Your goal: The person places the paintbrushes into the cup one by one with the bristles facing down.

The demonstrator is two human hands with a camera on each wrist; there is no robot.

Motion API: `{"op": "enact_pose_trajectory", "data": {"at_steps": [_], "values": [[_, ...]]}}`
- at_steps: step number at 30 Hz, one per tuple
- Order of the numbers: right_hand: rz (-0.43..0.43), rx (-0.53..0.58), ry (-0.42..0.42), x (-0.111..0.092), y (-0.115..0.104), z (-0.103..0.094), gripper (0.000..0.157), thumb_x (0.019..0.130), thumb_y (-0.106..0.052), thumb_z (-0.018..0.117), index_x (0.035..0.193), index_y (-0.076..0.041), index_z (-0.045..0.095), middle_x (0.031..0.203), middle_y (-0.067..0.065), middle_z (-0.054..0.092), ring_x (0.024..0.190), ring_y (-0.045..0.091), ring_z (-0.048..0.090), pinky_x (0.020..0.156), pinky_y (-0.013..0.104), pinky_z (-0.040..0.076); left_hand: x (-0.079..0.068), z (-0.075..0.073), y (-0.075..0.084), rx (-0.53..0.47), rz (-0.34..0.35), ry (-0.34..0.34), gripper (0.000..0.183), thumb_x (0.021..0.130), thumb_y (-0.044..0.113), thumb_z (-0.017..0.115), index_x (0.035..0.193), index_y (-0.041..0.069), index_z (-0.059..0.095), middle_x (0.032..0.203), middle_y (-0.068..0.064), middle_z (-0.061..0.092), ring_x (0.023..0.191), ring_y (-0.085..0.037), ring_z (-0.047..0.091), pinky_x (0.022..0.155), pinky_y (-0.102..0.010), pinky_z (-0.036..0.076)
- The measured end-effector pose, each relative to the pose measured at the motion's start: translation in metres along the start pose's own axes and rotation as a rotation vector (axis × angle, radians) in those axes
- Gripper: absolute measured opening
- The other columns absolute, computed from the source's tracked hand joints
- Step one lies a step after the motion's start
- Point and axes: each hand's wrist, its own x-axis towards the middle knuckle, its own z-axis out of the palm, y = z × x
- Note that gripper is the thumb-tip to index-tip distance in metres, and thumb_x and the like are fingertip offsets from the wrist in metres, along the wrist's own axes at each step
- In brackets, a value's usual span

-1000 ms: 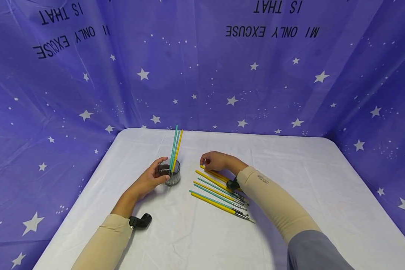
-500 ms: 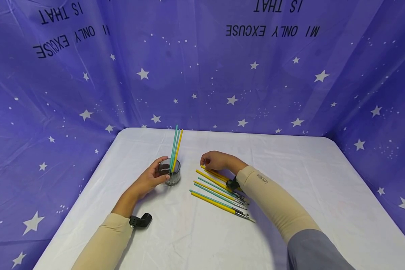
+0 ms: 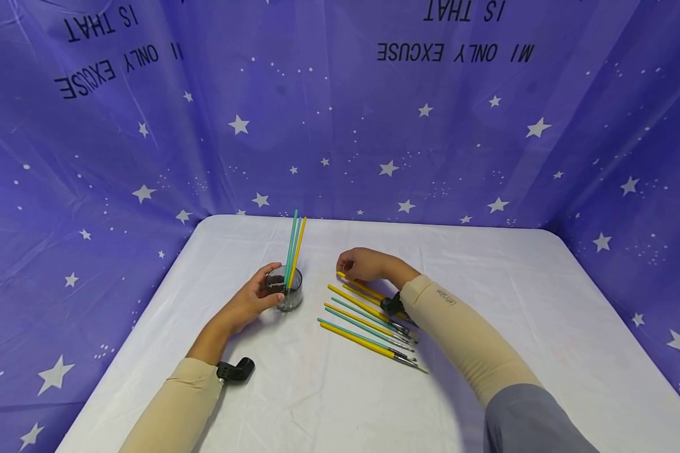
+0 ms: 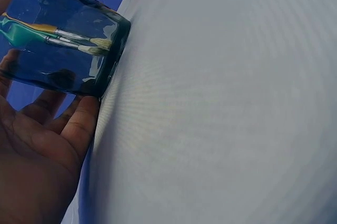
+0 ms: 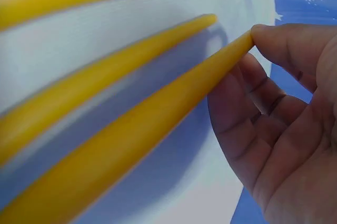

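Observation:
My left hand (image 3: 257,298) grips a clear glass (image 3: 291,299) from its left side, thumb at the front, fingers behind. Two teal paintbrushes (image 3: 291,248) and a yellow one (image 3: 298,251) stand in it, bristles down, as the left wrist view shows through the wall (image 4: 79,71). My right hand (image 3: 362,264) pinches the handle end of a yellow paintbrush (image 5: 142,121) between thumb and fingers. That handle end is raised above the table in the right wrist view, casting a shadow. The brush's far end is hidden under the right forearm in the head view.
Several yellow and teal paintbrushes (image 3: 357,340) lie side by side on the white-covered table (image 3: 487,283), handles left, bristles right. One yellow handle (image 5: 116,74) lies close beside the pinched one. A purple star-printed curtain (image 3: 340,126) hangs behind the table and at its sides.
My right hand has shifted slightly up and right, lifting the end of the yellow paintbrush a little. My left hand and the glass have stayed in place.

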Motion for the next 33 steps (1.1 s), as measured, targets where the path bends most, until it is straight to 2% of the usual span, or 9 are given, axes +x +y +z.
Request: {"op": "enact_pose_trajectory", "data": {"at_steps": [6, 13, 16, 22, 29, 33], "values": [[-0.003, 0.057, -0.001, -0.006, -0.006, -0.011, 0.021, 0.096, -0.002, 0.058, 0.116, -0.003, 0.062, 0.103, 0.009, 0.060, 0.072, 0.022, 0.057, 0.064, 0.035, 0.052, 0.000, 0.001, 0.000, 0.001, 0.012, -0.003, 0.075, 0.094, 0.000, 0.062, 0.155, 0.004, 0.020, 0.139, -0.031, 0.043, 0.126, -0.040, 0.047, 0.091, -0.023, 0.046], [-0.027, 0.116, 0.017, -0.014, -0.012, -0.022, 0.024, 0.099, -0.005, 0.055, 0.122, 0.000, 0.059, 0.103, 0.011, 0.058, 0.073, 0.025, 0.055, 0.074, 0.049, 0.052, 0.000, 0.000, 0.000, 0.000, 0.011, 0.002, 0.075, 0.094, 0.000, 0.063, 0.155, 0.004, 0.020, 0.137, -0.030, 0.044, 0.123, -0.035, 0.049, 0.090, -0.023, 0.047], [-0.043, 0.155, 0.043, -0.017, -0.014, -0.026, 0.025, 0.100, -0.007, 0.055, 0.123, 0.000, 0.057, 0.101, 0.011, 0.058, 0.076, 0.025, 0.057, 0.077, 0.049, 0.053, -0.001, 0.000, -0.001, -0.005, 0.014, 0.003, 0.075, 0.094, -0.001, 0.063, 0.155, 0.004, 0.019, 0.137, -0.030, 0.043, 0.123, -0.035, 0.049, 0.090, -0.023, 0.046], [-0.067, 0.279, 0.117, -0.020, -0.016, -0.035, 0.018, 0.099, -0.007, 0.056, 0.117, -0.006, 0.058, 0.098, 0.011, 0.057, 0.081, 0.024, 0.059, 0.074, 0.040, 0.055, -0.001, -0.001, -0.001, -0.004, 0.011, 0.002, 0.075, 0.094, 0.001, 0.063, 0.155, 0.005, 0.021, 0.138, -0.030, 0.043, 0.125, -0.037, 0.048, 0.091, -0.023, 0.046], [-0.068, 0.393, 0.199, -0.023, -0.021, -0.041, 0.021, 0.099, -0.006, 0.054, 0.120, -0.005, 0.055, 0.105, 0.013, 0.055, 0.091, 0.030, 0.060, 0.080, 0.049, 0.054, 0.000, 0.000, -0.001, -0.004, 0.011, 0.004, 0.074, 0.094, 0.000, 0.063, 0.155, 0.006, 0.022, 0.139, -0.031, 0.042, 0.126, -0.039, 0.047, 0.091, -0.023, 0.046], [-0.069, 0.445, 0.244, -0.021, -0.020, -0.041, 0.020, 0.101, -0.006, 0.053, 0.120, -0.002, 0.054, 0.105, 0.013, 0.054, 0.091, 0.030, 0.061, 0.079, 0.046, 0.055, 0.000, 0.000, -0.001, -0.003, 0.013, 0.002, 0.074, 0.094, 0.000, 0.063, 0.155, 0.005, 0.021, 0.139, -0.031, 0.043, 0.126, -0.039, 0.047, 0.091, -0.023, 0.046]]}}
